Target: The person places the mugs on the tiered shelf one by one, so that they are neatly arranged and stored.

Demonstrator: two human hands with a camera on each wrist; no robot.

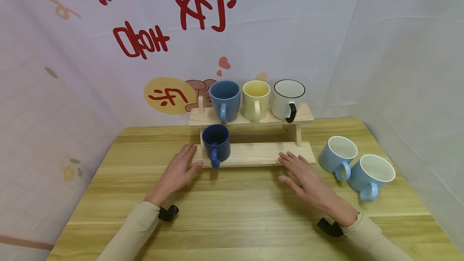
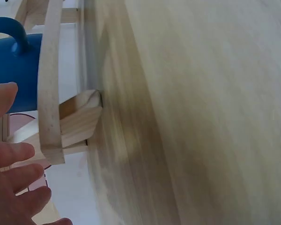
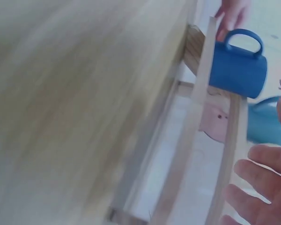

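A two-tier wooden rack [image 1: 261, 154] stands at the back of the table. Its upper shelf carries a blue mug [image 1: 225, 100], a pale yellow mug [image 1: 255, 100] and a white mug with a black handle [image 1: 288, 100]. A dark blue mug [image 1: 216, 144] [image 2: 14, 70] [image 3: 238, 65] sits at the left end of the lower shelf. My left hand [image 1: 176, 172] lies open on the table, fingertips by the shelf's left end, just left of the dark blue mug. My right hand [image 1: 308, 180] hovers open in front of the shelf's right end, holding nothing.
Two light blue mugs [image 1: 338, 154] [image 1: 371, 174] lie tipped toward me on the table [image 1: 232, 212] right of the rack. A white printed backdrop closes in the back and both sides. Bare wood lies between my forearms.
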